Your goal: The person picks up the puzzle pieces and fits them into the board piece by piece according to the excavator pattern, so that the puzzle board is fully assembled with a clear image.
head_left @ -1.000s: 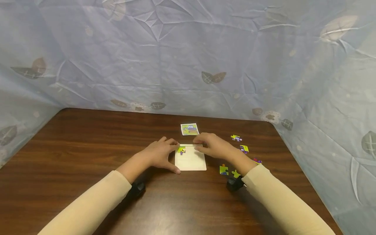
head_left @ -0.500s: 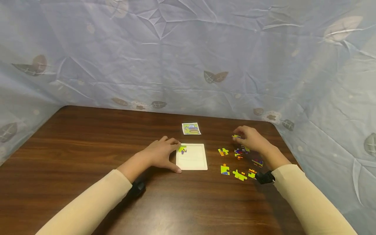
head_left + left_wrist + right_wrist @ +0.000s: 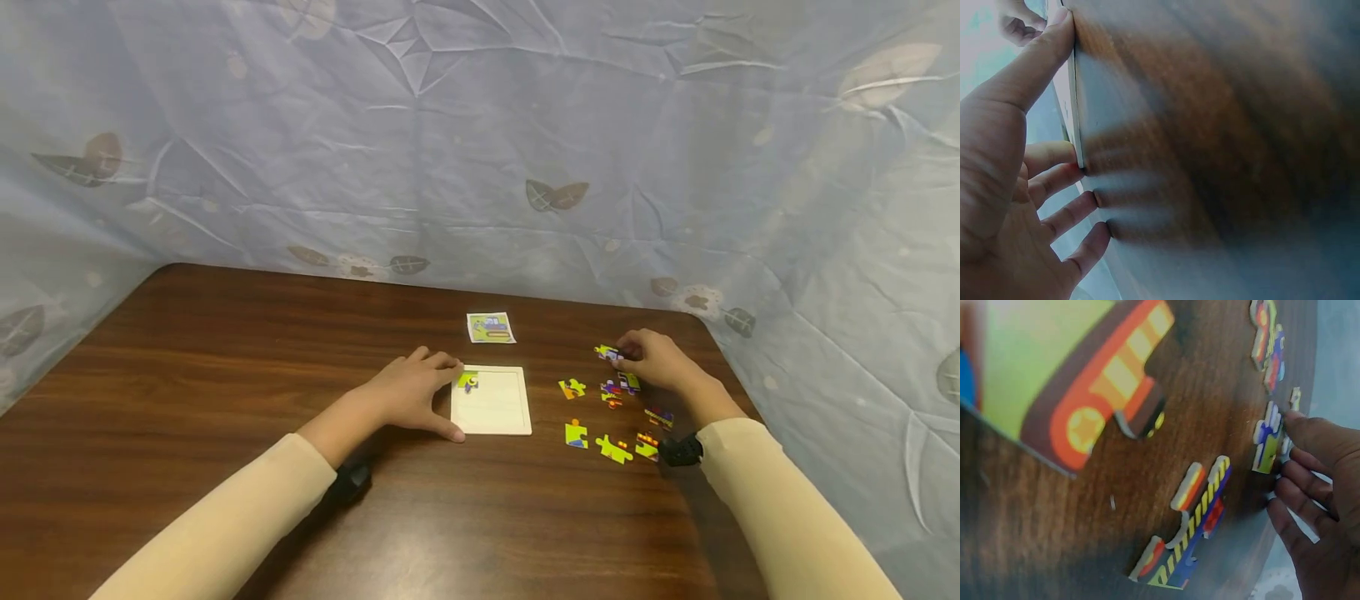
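Now, having left the tray (image 3: 492,421), my right hand (image 3: 660,361) is curling at the farthest loose piece (image 3: 604,352) on the desk (image 3: 300,342), its grip unclear, while my left hand (image 3: 407,392), relaxed, is bracing the tray's edge, the corner piece (image 3: 468,381) sitting inside alone.

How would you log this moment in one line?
left hand: touching left side of puzzle tray | right hand: at farthest jigsaw piece, grip unclear | puzzle tray: one corner piece, far left | picture card: beyond tray

Nearest puzzle piece (image 3: 1041,369) cropped, sleeves (image 3: 225,508) cropped; tabletop (image 3: 1229,125) part-blurred
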Demonstrator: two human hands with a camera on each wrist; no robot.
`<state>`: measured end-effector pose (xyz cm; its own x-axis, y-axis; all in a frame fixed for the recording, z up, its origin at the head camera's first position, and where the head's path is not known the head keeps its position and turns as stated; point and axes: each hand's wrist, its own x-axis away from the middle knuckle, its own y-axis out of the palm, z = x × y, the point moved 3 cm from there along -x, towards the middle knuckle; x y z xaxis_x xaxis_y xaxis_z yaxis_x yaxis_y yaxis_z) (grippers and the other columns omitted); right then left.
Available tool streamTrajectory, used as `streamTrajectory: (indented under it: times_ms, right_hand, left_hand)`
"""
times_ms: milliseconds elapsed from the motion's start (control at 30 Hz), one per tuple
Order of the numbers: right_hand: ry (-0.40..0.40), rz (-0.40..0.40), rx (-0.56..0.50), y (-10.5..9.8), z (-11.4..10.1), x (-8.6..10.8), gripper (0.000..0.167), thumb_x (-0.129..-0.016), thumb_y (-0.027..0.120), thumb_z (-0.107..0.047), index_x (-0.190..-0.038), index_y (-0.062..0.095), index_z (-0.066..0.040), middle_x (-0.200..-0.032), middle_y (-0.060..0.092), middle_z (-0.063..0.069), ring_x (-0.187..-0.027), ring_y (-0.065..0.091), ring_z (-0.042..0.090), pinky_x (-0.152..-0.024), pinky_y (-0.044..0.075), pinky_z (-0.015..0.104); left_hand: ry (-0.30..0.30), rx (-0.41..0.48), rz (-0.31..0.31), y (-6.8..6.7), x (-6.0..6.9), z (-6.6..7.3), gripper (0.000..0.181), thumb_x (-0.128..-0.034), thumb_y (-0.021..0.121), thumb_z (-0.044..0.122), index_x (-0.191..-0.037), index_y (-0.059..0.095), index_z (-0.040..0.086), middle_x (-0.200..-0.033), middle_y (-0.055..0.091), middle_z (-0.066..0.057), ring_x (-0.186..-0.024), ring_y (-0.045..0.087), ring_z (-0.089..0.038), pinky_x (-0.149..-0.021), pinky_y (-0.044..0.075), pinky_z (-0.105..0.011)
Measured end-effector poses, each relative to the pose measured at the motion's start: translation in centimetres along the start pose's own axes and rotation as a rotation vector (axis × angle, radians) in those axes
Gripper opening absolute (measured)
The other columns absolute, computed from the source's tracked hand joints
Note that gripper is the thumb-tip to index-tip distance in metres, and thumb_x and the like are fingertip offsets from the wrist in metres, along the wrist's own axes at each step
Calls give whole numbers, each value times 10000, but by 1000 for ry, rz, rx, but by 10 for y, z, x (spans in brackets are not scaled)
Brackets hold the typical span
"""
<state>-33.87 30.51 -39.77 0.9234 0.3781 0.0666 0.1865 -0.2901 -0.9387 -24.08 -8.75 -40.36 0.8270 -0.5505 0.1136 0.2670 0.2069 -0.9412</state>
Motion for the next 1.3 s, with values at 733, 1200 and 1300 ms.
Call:
streamTrajectory:
  times_ms: [733, 1200, 1300]
  right_hand:
    - [-25, 48, -25, 3, 5, -5, 214, -980, 729, -162, -1081, 702, 25, -1013, 726, 181, -941, 691, 305, -879, 566, 535]
    - [-146, 21, -37, 10, -40, -2, 211, -989, 726, -186, -1101, 706, -8, -1065, 718, 132, -969, 689, 264, -883, 584, 488]
    - [-196, 14, -40, 15, -59, -3, 185, -979, 741, -181, -1081, 714, -28, -1047, 703, 103, -946, 671, 229, -861, 582, 450]
  left_hand:
    - [-3, 1, -9, 0, -1, 0, 1107, -776, 795, 721, -1614, 414, 106, -1638, 446, -80, -1448, 420, -358, -1151, 420, -645]
    - [0, -9, -3, -1, -1, -1, 1102, -776, 795, 720, -1612, 419, 109, -1644, 445, -81, -1421, 436, -347, -1130, 444, -624]
    - [1, -5, -3, 1, -1, 0, 1102, -775, 791, 726, -1612, 420, 111, -1643, 445, -82, -1425, 435, -353, -1131, 441, -632]
